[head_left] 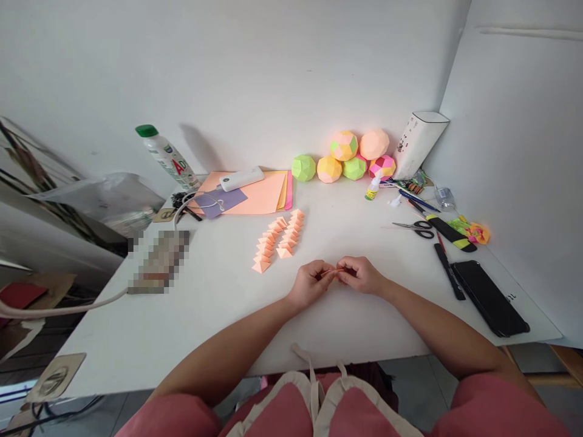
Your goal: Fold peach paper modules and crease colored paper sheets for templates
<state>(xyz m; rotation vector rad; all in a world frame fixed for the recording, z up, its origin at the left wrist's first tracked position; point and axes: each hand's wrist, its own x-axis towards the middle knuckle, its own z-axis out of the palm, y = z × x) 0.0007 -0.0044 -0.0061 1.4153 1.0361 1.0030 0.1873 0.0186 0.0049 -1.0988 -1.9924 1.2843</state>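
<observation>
My left hand (311, 281) and my right hand (359, 274) meet at the middle of the white table (218, 315), fingers pinched together on a small piece of orange paper (334, 271) held between them. Two rows of folded orange paper units (279, 239) lie just left of and beyond my left hand. A stack of coloured paper sheets (257, 193) lies farther back.
Several paper balls (344, 156) sit by the wall, next to a white box (416, 143) and a glue bottle (372, 187). Scissors (416, 228), pens, a black marker and a black phone (489, 297) lie on the right. A spray bottle (166, 156) and power bank (241, 178) stand at the back left.
</observation>
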